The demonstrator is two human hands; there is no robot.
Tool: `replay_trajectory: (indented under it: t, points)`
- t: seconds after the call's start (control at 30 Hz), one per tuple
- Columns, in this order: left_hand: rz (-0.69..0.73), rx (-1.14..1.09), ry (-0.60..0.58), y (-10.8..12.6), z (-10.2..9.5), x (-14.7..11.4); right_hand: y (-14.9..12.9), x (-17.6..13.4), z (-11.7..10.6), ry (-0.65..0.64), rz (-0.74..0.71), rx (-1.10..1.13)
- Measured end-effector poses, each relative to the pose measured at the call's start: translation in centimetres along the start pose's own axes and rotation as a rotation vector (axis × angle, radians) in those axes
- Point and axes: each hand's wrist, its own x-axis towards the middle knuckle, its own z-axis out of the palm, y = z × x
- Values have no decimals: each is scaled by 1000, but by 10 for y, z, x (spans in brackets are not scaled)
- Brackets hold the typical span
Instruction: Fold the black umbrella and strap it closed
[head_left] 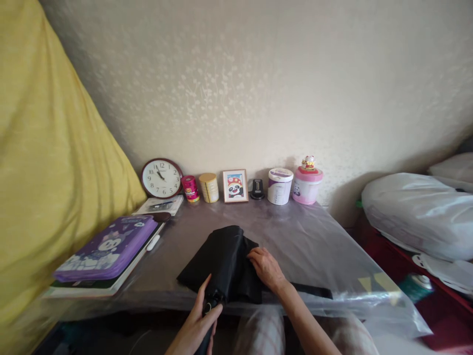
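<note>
On the grey, plastic-covered table [306,241], a compact black fabric umbrella [223,256] lies at the near edge, the left hand [196,323] wrapped round its black handle [209,304], ideally steady, while the right hand [266,268] pinches a loose fold [251,285], best drawn flat.

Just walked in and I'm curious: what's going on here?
A person's left hand grips the handle of a collapsed black fabric umbrella, while the right hand touches its loose folds. The umbrella is over the near part of a table covered in clear plastic, its cloth not wrapped tight. A flat black strip lies to the right.
</note>
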Motion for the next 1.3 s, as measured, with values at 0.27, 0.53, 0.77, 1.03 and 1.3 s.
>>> replay_trajectory:
  t: [0.27,0.53,0.77,1.03,1.3]
  points:
    - [0,-90,-43,0,-6,2,-20,-9,-4,-84,-84,-88]
    - [-13,-87,-8,-2,-6,2,-59,-39,-10,-301,-335,69]
    - [-31,65,46,3,3,-2,-64,-34,-25,-248,-262,381]
    - [6,201,148,-1,11,2,6,-18,-17,53,397,167]
    - [4,188,134,5,12,-2,12,-11,-4,-67,648,634]
